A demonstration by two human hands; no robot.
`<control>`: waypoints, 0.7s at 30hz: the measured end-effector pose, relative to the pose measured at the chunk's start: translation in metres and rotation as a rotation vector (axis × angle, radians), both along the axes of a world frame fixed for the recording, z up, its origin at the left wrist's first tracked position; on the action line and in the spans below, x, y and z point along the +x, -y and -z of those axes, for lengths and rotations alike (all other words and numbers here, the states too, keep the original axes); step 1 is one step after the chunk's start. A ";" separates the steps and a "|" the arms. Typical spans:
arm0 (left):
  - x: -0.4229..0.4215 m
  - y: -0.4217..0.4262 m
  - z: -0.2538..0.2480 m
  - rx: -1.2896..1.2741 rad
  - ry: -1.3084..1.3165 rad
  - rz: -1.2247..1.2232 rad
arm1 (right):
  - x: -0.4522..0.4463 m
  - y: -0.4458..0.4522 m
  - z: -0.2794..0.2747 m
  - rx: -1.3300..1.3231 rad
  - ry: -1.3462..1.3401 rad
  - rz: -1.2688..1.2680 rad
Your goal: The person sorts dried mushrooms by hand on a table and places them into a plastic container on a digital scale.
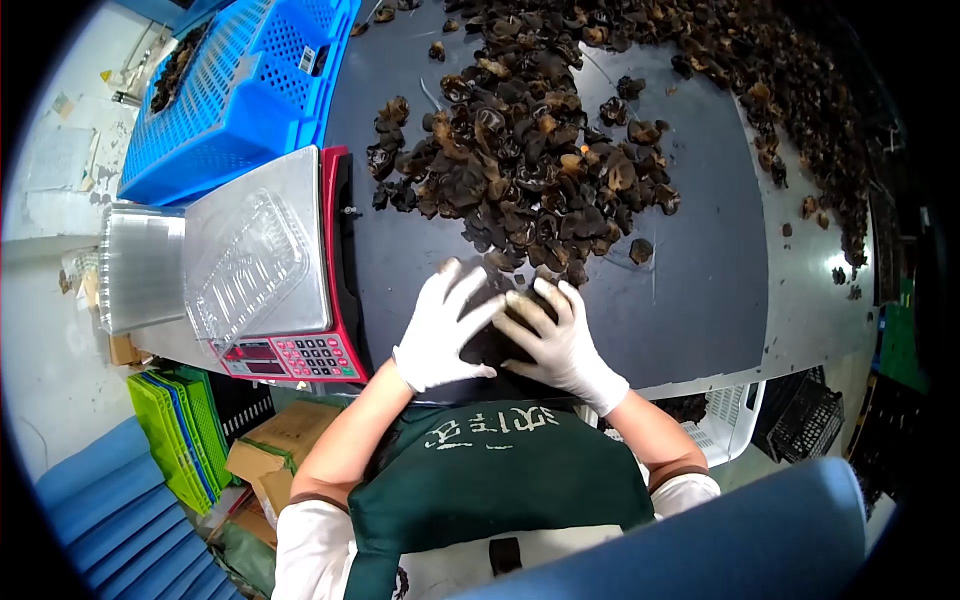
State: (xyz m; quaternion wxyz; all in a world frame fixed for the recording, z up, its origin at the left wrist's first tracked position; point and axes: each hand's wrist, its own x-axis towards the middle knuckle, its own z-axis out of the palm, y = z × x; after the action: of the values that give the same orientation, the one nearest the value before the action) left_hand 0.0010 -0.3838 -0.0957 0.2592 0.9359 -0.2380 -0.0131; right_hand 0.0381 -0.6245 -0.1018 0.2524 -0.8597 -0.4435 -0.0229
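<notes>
My left hand (440,325), in a white glove, lies with its fingers spread at the near side of a dark table mat (700,300). My right hand (560,340), gloved too, has its fingers apart and angled toward the left one. Dark pieces of wood ear mushroom (488,340) show in the gap between my hands; whether the fingers press on them is hard to see. Just beyond the fingertips spreads a loose heap of brown-black wood ear mushrooms (530,170).
To the left stand a red scale (340,260) with a clear plastic tray (255,265) on it, stacked clear trays (142,268) and a blue crate (225,110). More mushrooms (770,90) cover the far right. Below the table edge is a white basket (735,425).
</notes>
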 end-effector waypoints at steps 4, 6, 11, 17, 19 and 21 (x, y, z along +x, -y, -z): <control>-0.027 0.011 0.012 -0.052 0.172 0.005 | -0.011 0.023 0.013 0.139 0.089 -0.006; -0.030 0.012 0.019 -0.059 0.209 -0.011 | -0.011 0.033 0.015 0.212 0.060 0.047; -0.013 0.010 0.017 -0.384 0.222 -0.201 | 0.003 0.040 0.020 0.594 -0.021 0.279; -0.003 0.010 -0.010 -1.572 -0.644 -0.872 | 0.018 0.040 -0.023 2.040 -1.512 0.425; 0.005 0.008 -0.020 -1.978 -0.884 -0.926 | 0.027 0.037 -0.032 1.995 -1.701 0.559; 0.009 0.005 -0.031 -2.325 -1.146 -0.853 | 0.031 0.026 -0.040 2.054 -1.829 0.432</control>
State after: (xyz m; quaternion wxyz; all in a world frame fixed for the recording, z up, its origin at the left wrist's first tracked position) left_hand 0.0099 -0.3889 -0.0647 0.9355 0.0431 0.3332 -0.1097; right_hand 0.0688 -0.6508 -0.0620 0.9523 -0.0522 0.2321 0.1913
